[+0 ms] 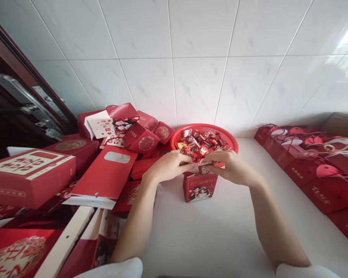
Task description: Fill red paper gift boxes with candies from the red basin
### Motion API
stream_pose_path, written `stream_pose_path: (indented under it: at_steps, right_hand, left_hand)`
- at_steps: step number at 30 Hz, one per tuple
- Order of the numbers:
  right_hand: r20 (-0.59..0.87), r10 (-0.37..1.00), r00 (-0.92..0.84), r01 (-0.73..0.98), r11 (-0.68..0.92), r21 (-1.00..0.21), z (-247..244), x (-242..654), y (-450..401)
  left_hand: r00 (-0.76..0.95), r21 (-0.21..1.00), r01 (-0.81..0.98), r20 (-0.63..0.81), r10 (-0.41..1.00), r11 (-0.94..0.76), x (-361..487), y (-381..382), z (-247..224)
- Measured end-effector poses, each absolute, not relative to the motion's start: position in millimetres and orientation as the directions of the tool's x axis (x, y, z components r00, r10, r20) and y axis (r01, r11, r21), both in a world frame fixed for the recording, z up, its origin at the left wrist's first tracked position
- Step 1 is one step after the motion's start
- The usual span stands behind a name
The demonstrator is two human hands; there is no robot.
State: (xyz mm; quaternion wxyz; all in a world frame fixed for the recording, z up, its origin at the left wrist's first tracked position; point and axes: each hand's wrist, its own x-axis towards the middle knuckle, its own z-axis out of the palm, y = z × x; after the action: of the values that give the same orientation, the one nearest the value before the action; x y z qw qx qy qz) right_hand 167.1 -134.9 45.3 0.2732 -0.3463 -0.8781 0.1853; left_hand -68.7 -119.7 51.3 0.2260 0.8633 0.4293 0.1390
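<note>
A small red box (200,190) with a cartoon couple on its front stands upright on the white table, its top open. My right hand (227,164) pinches a small patterned red packet (203,168) at the box's opening. At the box's upper left edge is my left hand (174,165), its fingers closed together; whether they grip the rim is hard to see. Just behind both hands sits a red plastic basket (234,143) holding many wrapped sweets (201,143).
Red boxes (110,170) lie in a loose pile across the left side, near a dark door with a metal handle (26,100). Several red gift bags (304,166) with cord handles stand in rows on the right. A tiled wall (197,85) rises behind the table (197,239).
</note>
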Motion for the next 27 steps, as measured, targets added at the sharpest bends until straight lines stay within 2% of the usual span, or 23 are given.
stream_pose_path:
  at_steps: [8,16,19,24,27]
  right_hand:
    - [0.398,0.718,-0.571,0.464,0.682,-0.566,43,158,-135]
    - [0.316,0.722,-0.616,0.508,0.670,-0.541,41,161,-134]
    - [0.395,0.753,-0.526,0.498,0.649,-0.574,46,164,-137]
    - [0.564,0.793,-0.229,0.418,0.603,-0.679,44,159,-134]
    - [0.568,0.803,-0.182,0.324,0.594,-0.736,40,152,-131]
  left_hand:
    - [0.590,0.489,0.685,0.062,0.805,-0.540,-69,-120,50]
    - [0.593,0.483,0.684,0.067,0.802,-0.546,-69,-120,51]
    - [0.577,0.481,0.695,0.069,0.814,-0.534,-71,-121,50]
    - [0.522,0.523,0.643,0.236,0.820,-0.560,-76,-125,52]
    - [0.499,0.549,0.554,0.384,0.777,-0.626,-73,-131,54]
